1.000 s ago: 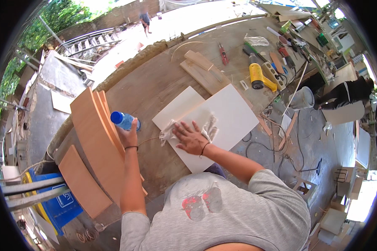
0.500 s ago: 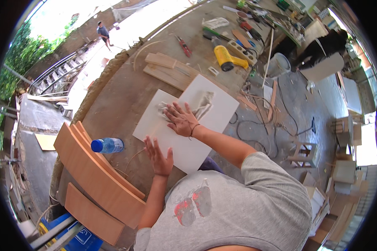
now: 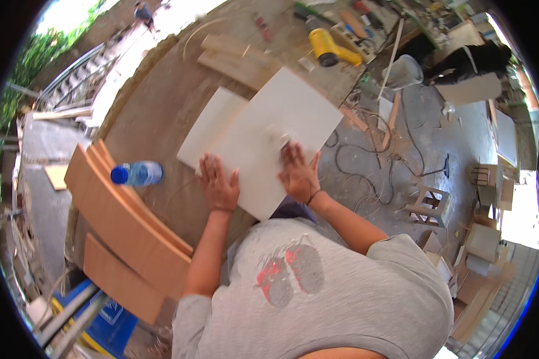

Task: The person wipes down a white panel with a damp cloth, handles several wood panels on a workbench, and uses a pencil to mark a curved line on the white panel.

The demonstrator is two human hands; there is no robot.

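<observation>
White board [image 3: 260,128] meets open, outstretched left fingers [image 3: 211,170] while extended right fingers [image 3: 293,157] touch white cloth [image 3: 284,139].

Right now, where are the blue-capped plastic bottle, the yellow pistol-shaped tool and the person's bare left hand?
Blue-capped plastic bottle [image 3: 141,174], head view: its clear side.
Yellow pistol-shaped tool [image 3: 324,45], head view: its body.
Bare left hand [image 3: 217,188], head view: back of the hand.

Bottle [image 3: 139,173] left of boards [image 3: 254,143]; planks [image 3: 239,64] beyond boards; heat gun [image 3: 327,48] right of planks.
</observation>
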